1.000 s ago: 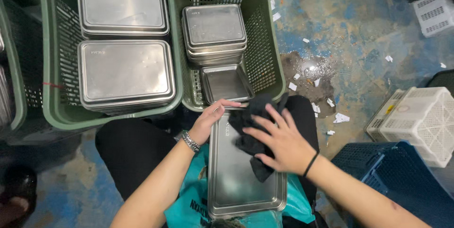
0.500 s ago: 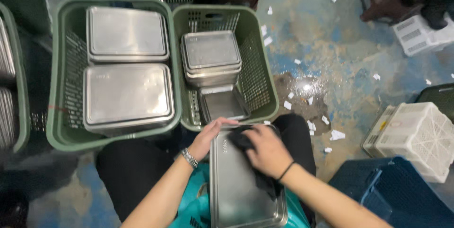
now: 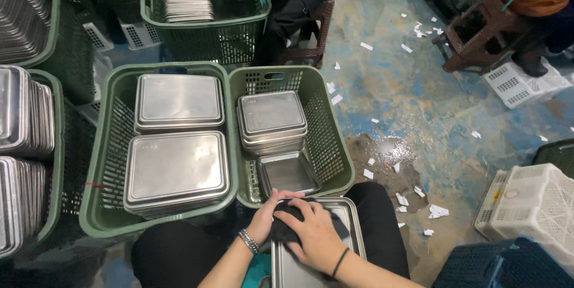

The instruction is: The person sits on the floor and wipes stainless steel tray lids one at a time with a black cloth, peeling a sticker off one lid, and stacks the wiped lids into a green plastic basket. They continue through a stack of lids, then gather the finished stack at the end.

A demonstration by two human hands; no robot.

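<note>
A rectangular steel tray (image 3: pixel 353 228) lies on my lap at the bottom of the view. My left hand (image 3: pixel 270 211), with a metal watch on the wrist, grips the tray's far left corner. My right hand (image 3: pixel 314 234), a black band on its wrist, presses a dark cloth (image 3: pixel 286 233) flat onto the tray's far end. Just beyond the tray stands a green plastic basket (image 3: pixel 335 144) holding a stack of steel trays (image 3: pixel 272 119) and one tray (image 3: pixel 288 173) lying face up.
A larger green basket (image 3: pixel 104 162) to the left holds two stacks of upturned trays. More tray stacks fill the far left. Another person sits behind a third green basket (image 3: pixel 203 31) at the top. A white crate (image 3: pixel 532 204) and a blue crate (image 3: pixel 496 264) stand right. Paper scraps litter the wet floor.
The view has tilted up, so the baskets sit lower in the frame and the people behind appear. My right hand with the cloth has slid toward the tray's far end.
</note>
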